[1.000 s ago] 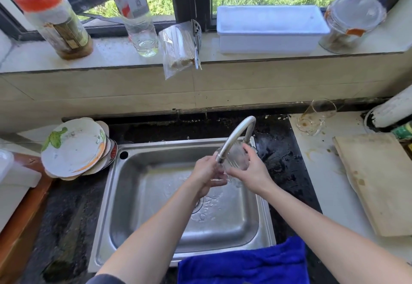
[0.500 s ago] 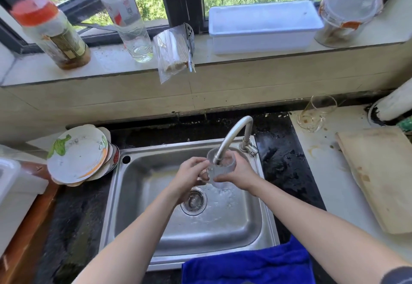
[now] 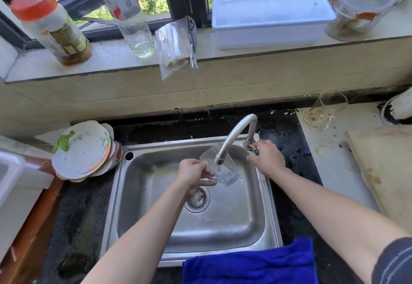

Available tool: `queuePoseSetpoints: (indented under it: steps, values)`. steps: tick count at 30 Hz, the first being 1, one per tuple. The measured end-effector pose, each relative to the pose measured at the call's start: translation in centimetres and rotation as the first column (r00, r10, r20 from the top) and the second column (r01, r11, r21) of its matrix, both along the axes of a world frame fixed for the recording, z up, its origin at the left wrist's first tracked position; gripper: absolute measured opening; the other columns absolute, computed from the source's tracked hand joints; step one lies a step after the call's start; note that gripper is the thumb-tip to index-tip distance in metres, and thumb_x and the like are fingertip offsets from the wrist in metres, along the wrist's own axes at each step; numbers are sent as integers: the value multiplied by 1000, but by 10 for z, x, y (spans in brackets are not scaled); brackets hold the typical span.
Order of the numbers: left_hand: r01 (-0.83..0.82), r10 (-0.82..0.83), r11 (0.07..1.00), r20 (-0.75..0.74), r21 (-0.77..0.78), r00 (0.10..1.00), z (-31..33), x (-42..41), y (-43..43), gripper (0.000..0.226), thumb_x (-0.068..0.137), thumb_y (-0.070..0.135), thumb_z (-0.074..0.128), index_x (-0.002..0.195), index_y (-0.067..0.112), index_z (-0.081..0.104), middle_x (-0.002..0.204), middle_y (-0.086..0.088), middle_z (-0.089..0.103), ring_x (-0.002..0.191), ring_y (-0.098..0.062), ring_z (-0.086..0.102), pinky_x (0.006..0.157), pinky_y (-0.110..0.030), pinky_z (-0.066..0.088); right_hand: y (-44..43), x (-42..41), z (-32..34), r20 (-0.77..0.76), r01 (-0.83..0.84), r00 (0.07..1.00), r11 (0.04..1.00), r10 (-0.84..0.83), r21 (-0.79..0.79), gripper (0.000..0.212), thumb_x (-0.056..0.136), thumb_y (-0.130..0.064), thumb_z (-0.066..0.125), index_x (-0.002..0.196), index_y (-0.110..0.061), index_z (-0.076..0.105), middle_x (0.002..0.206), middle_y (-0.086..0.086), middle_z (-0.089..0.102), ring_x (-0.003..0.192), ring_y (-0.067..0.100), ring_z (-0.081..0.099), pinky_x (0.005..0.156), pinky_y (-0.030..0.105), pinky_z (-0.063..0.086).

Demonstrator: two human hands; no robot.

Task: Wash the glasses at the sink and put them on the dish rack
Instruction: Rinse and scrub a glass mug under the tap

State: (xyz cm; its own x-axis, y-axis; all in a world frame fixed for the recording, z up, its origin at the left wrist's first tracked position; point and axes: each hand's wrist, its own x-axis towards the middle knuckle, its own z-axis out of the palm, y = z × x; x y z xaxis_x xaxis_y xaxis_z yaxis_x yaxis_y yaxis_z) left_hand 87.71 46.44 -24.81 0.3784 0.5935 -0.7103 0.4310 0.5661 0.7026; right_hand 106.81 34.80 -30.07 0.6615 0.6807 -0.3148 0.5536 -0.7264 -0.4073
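R hand (image 3: pixel 266 160) is quitting the glass (image 3: pixel 229 171), reaching the tap lever (image 3: pixel 253 147), grip unclear; L hand (image 3: pixel 192 175) is gripping glass alone, so rinse prob. ending.

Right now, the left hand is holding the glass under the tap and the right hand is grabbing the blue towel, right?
Not quite. The left hand does hold the glass under the tap, but the right hand is not on the blue towel. It is up at the tap handle, at the tap's base, as the head view shows.
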Motion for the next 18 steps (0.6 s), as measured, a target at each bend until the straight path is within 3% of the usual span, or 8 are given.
queuePoseSetpoints:
  steps: [2,6,10,12,13,15,17,18]
  values:
    - [-84,89,991,46,-100,995,1,0,0,25,97,-4,41,74,-2,48,53,-12,50,51,-25,55,57,-49,58,0,6,-3,4,-4,1000,1000,3,30,38,90,-35,62,123,-16,57,119,9,53,109,28,52,81,37,43]
    - [-275,293,923,30,-269,956,-4,-3,3,22,100,-1,37,79,-1,46,70,-14,44,68,-27,54,47,-44,57,-5,13,-7,-3,-11,1000,996,11,92,31,88,-32,64,114,-16,62,107,8,58,98,28,56,69,32,36]
    - [-384,426,840,27,-383,904,-9,-7,2,21,101,-2,33,83,0,44,75,-16,46,75,-31,55,78,-51,52,-8,13,-5,-36,56,998,982,-50,179,20,89,-26,62,105,-14,67,98,8,63,90,29,58,65,32,34]
    - [-423,473,808,25,-411,881,-8,-8,0,22,100,-4,32,82,1,43,74,-16,46,73,-30,53,80,-52,50,-8,15,-4,-63,102,994,974,-92,200,20,92,-27,60,101,-12,70,95,10,68,87,30,60,65,35,39]
    - [-440,496,788,22,-430,868,-8,-9,-1,22,100,-5,32,81,1,43,75,-15,45,74,-29,53,78,-50,52,-8,16,-2,-90,133,989,969,-116,208,21,92,-29,60,101,-13,71,94,10,70,88,30,61,66,35,41]
    - [-459,529,746,8,-483,849,-6,-11,-4,23,99,-6,33,79,1,43,76,-16,47,74,-28,51,58,-42,59,-7,19,1,-161,197,973,955,-163,223,24,92,-32,62,105,-16,73,95,10,72,91,30,62,69,34,41]
    - [-458,530,719,-13,-523,848,-6,-13,-7,26,98,-7,36,75,0,45,64,-17,53,71,-25,51,37,-38,53,-6,21,2,-221,245,955,946,-197,212,27,90,-34,64,108,-17,73,98,9,72,96,29,63,73,34,43]
    - [-451,526,709,-18,-543,850,-7,-14,-8,28,98,-7,36,72,0,45,54,-16,54,69,-23,50,34,-37,52,-5,21,2,-247,264,945,944,-213,197,28,89,-35,65,109,-17,73,99,9,72,98,29,63,75,34,44]
